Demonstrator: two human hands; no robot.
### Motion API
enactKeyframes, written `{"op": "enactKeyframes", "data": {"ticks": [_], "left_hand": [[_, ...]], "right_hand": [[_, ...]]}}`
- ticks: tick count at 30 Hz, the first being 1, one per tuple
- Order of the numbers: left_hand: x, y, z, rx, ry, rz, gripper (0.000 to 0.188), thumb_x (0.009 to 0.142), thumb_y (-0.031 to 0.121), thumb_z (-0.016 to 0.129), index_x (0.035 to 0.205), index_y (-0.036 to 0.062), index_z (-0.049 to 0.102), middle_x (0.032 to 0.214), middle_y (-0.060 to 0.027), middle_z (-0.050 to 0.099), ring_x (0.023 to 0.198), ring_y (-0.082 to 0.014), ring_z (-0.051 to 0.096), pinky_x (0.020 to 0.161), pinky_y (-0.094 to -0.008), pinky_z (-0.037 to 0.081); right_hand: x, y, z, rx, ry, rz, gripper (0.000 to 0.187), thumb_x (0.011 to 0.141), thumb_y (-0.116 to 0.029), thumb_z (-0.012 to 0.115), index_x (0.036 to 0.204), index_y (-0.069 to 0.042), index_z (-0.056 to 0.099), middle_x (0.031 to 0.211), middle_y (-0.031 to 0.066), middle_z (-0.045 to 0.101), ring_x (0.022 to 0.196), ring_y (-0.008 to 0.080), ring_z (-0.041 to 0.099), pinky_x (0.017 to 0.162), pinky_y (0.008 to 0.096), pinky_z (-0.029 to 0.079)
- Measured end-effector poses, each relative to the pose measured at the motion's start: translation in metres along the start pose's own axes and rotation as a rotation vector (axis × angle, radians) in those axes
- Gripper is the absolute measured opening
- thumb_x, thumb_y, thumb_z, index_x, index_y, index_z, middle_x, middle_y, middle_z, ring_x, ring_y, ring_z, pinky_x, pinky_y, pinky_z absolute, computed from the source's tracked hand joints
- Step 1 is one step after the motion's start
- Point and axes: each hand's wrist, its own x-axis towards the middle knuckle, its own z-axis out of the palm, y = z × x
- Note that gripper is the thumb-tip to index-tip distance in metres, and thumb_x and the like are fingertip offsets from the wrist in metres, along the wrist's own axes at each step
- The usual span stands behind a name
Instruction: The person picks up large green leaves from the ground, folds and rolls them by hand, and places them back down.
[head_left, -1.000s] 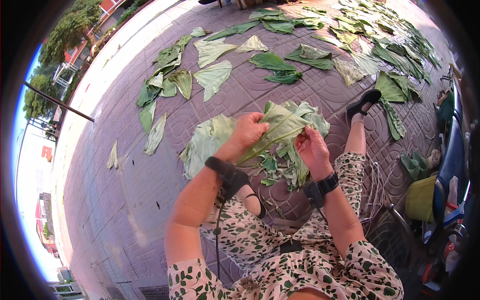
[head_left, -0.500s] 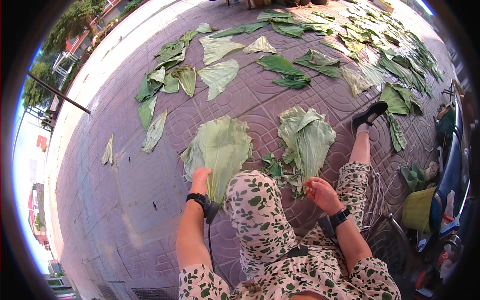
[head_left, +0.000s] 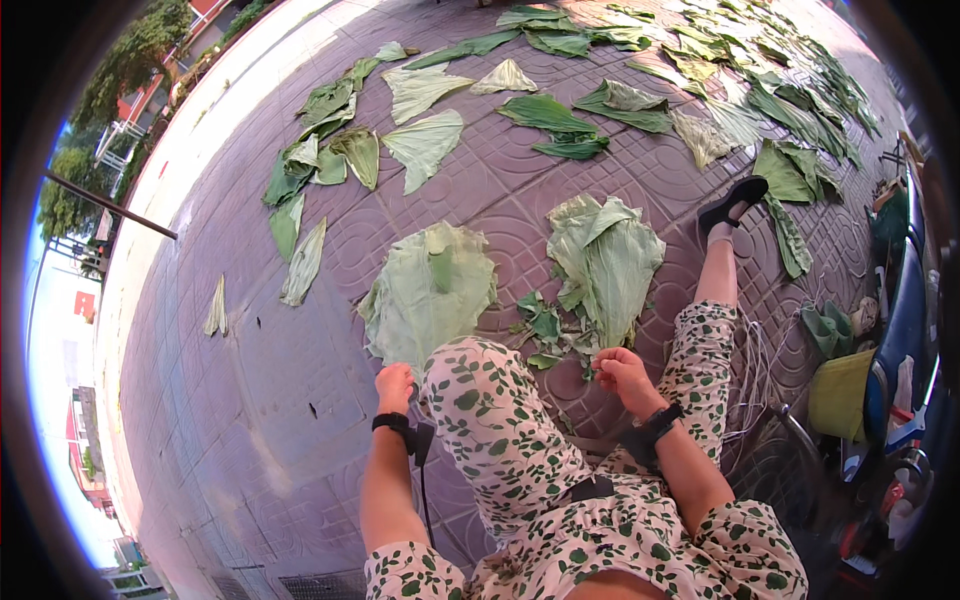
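Observation:
In front of my raised knee lies a flat stack of broad, pale green dried leaves [head_left: 425, 295]. My left hand [head_left: 394, 386] is closed at its near left edge; whatever its curled fingers hold, if anything, is hidden. To the right, a second bundle of pale leaves [head_left: 612, 270] lies with its narrow end toward me. My right hand [head_left: 622, 377] is just below that narrow end, thumb and fingers pinched together. Nothing between them is clear enough to name. Small torn green leaf scraps [head_left: 545, 325] lie between the two stacks.
More large leaves [head_left: 425, 145] are spread across the patterned paving, thickest at the far right. My right foot in a black shoe [head_left: 735, 203] rests beside the right bundle. White strings [head_left: 757, 375], a yellow-green bucket [head_left: 838, 395] and a blue vehicle part [head_left: 893, 320] are at right.
My left hand has drawn back toward me from the left stack's surface. A darker green patch now shows on that stack. My right hand has shifted slightly left, still pinched.

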Motion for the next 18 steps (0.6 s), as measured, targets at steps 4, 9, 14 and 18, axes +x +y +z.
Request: {"op": "enactKeyframes", "data": {"ticks": [4, 9, 14, 18], "left_hand": [[-0.006, 0.076, 0.015, -0.267, -0.013, -0.068, 0.006, 0.074, 0.009, 0.056, 0.079, 0.0088, 0.056, 0.069, -0.0015, 0.055, 0.06, -0.0124, 0.053, 0.052, -0.0224, 0.04], [0.008, 0.096, -0.005, -0.681, -0.212, -0.296, 0.018, 0.077, 0.007, 0.058, 0.092, 0.0007, 0.053, 0.076, -0.0088, 0.059, 0.067, -0.0182, 0.058, 0.062, -0.0275, 0.049], [0.001, 0.188, 0.006, -0.513, -0.264, -0.212, 0.03, 0.077, 0.013, 0.061, 0.104, 0.0036, 0.05, 0.086, -0.0084, 0.061, 0.073, -0.0165, 0.059, 0.061, -0.0256, 0.047], [0.008, 0.209, 0.007, -0.424, -0.244, -0.142, 0.032, 0.078, 0.016, 0.061, 0.106, 0.0064, 0.049, 0.086, -0.0068, 0.061, 0.072, -0.016, 0.059, 0.061, -0.027, 0.046]], "right_hand": [[-0.005, 0.003, -0.019, -0.146, 0.054, 0.011, 0.01, 0.082, -0.008, 0.05, 0.091, -0.009, 0.054, 0.084, 0.0024, 0.059, 0.064, 0.009, 0.054, 0.056, 0.0214, 0.044], [0.003, 0.009, -0.023, -0.157, 0.063, -0.029, 0.012, 0.079, -0.006, 0.049, 0.09, -0.007, 0.054, 0.081, 0.0024, 0.059, 0.061, 0.0091, 0.054, 0.052, 0.0212, 0.044], [0.003, 0.007, -0.04, -0.161, 0.134, -0.031, 0.015, 0.078, -0.006, 0.049, 0.092, -0.004, 0.054, 0.08, 0.0043, 0.059, 0.063, 0.0114, 0.055, 0.052, 0.023, 0.044], [0.006, 0.01, -0.037, -0.189, 0.127, -0.049, 0.018, 0.077, -0.007, 0.051, 0.094, -0.002, 0.055, 0.078, 0.0058, 0.058, 0.062, 0.0126, 0.055, 0.052, 0.0244, 0.044]]}}
